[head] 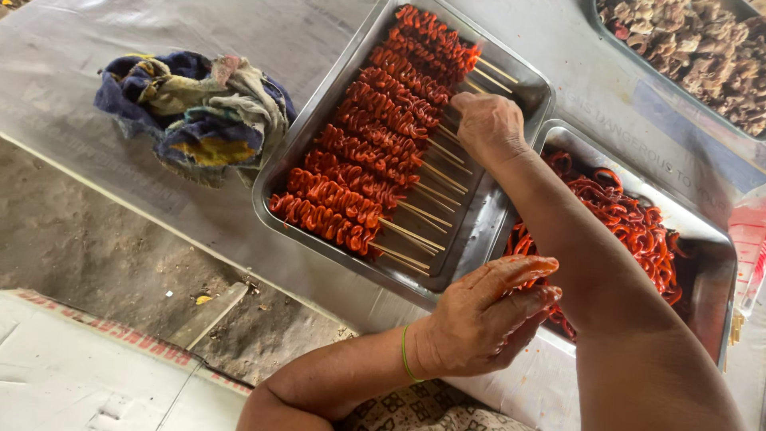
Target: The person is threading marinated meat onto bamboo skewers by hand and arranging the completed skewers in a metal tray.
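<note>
1. Skewers (375, 152) of red meat lie in rows in a steel tray (319, 120) on the counter (303, 40).
2. Right hand (488, 128), closed, pinches a skewer stick at the tray's far end.
3. Left hand (487, 315), fingers loosely curled, empty, hovers beside the second tray (710, 263) of loose red meat.
4. Crumpled cloth (195, 112) lies beside the skewer tray.

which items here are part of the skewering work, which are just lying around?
In use:
right hand at the skewer sticks
tray of filled skewers
tray of loose red strips
left hand by that tray

Lying about:
crumpled rag
tray of brown pieces
clear plastic bag
</note>
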